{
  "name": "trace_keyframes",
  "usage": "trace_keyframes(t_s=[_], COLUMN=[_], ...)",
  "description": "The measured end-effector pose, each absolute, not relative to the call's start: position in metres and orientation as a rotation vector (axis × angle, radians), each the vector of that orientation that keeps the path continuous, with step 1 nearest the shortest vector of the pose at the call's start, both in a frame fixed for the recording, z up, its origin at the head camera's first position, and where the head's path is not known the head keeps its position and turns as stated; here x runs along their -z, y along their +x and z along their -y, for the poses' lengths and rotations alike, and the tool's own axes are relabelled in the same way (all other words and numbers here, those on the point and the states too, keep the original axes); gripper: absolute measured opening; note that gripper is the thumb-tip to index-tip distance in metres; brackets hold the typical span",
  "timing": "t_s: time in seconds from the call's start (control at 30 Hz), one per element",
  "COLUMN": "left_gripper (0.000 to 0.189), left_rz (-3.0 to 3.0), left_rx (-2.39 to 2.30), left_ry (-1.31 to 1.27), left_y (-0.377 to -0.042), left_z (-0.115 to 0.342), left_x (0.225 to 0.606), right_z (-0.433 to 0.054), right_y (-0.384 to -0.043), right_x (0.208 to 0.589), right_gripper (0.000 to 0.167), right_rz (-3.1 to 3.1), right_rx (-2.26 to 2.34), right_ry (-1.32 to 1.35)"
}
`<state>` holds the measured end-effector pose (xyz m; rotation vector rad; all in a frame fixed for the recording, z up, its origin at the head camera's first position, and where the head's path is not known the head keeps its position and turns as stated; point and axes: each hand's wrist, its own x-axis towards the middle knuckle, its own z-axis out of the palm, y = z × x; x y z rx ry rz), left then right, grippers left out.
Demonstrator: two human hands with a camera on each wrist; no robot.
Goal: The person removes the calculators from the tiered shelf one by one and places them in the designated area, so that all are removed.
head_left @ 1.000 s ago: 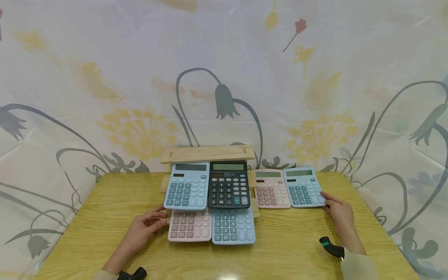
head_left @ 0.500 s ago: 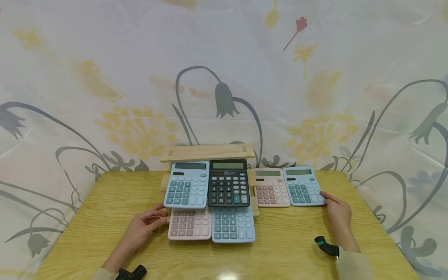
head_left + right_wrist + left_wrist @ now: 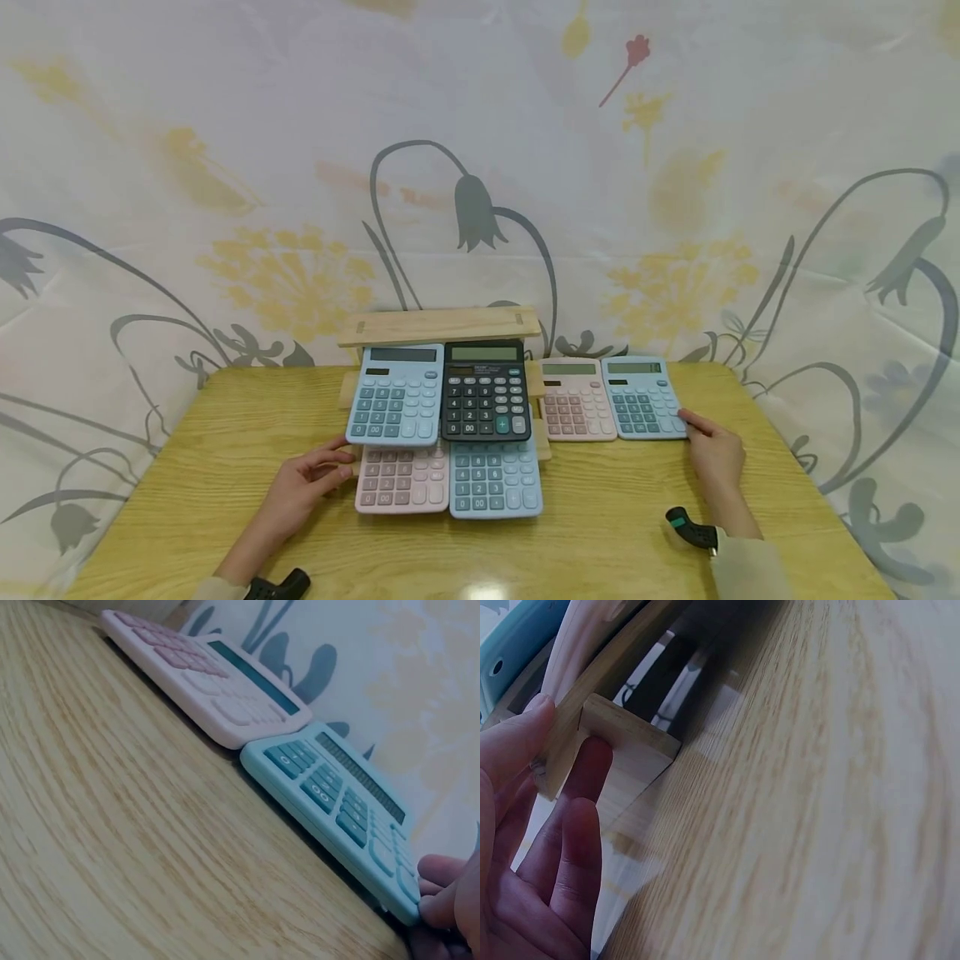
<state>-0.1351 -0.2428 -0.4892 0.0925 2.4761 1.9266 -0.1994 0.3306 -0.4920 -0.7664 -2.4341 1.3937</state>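
My left hand (image 3: pixel 296 496) grips the left end of a wooden rack (image 3: pixel 438 326). In the left wrist view the thumb lies on the edge of the lower board (image 3: pixel 562 754) and the fingers reach beneath it. On the rack's upper tier lean a light blue calculator (image 3: pixel 395 396) and a black calculator (image 3: pixel 486 390). Below them are a pink calculator (image 3: pixel 402 482) and another blue calculator (image 3: pixel 495 483), their tops hidden. My right hand (image 3: pixel 716 454) pinches the lower right corner of a blue calculator (image 3: pixel 645 396), which lies on the table against a pink calculator (image 3: pixel 576 400).
The wooden table (image 3: pixel 600 517) runs back to a flower-printed cloth (image 3: pixel 480 125) hanging behind the rack. A black wrist device (image 3: pixel 693 529) sits by the right sleeve, and a similar device (image 3: pixel 277 586) is on the left wrist.
The whole head view has shifted slightly left and up. Both hands keep their places on the rack and on the right-hand blue calculator; the calculators stay put.
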Motion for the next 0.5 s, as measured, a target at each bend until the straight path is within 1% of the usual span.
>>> trace_keyframes(t_s=[0.27,0.5], left_gripper=[0.020,0.021], left_rz=[-2.482,-2.464], left_rx=[-1.921,-1.916], left_ry=[0.093,0.057], left_y=[-0.1360,-0.1363], left_z=[0.2430,0.2427], left_x=[0.4890,0.4867], right_z=[-0.3285,-0.3292], right_y=[-0.1983,-0.1956], right_x=[0.4919,0.4863], right_gripper=[0.032,0.037], right_rz=[2.461,2.455], right_rx=[-1.347,-1.442], right_ry=[-0.687,-0.679])
